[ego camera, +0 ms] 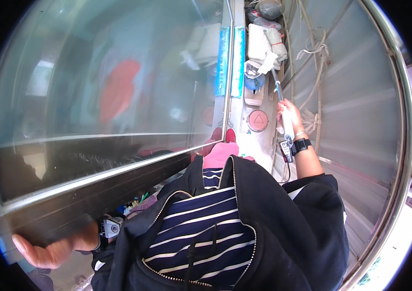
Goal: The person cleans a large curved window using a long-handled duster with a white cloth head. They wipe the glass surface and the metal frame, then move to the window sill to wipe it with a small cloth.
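Note:
My right hand grips the white handle of a long tool with a thin grey-blue pole. The pole slants away from me toward some folded pale cloth, and a white piece shows at its far end. What kind of head it has is unclear. At the lower left, my left hand is blurred beside the dark window frame. Its thumb points left; the other fingers are hard to make out, and I cannot tell whether it touches the frame. A large glass pane rises on my left.
Folded cloths and bags lie along the narrow ledge. Nearer are a blue item and a round pink lid. On the right, cords hang along a translucent panel behind a metal rail. My red shoe stands by the glass.

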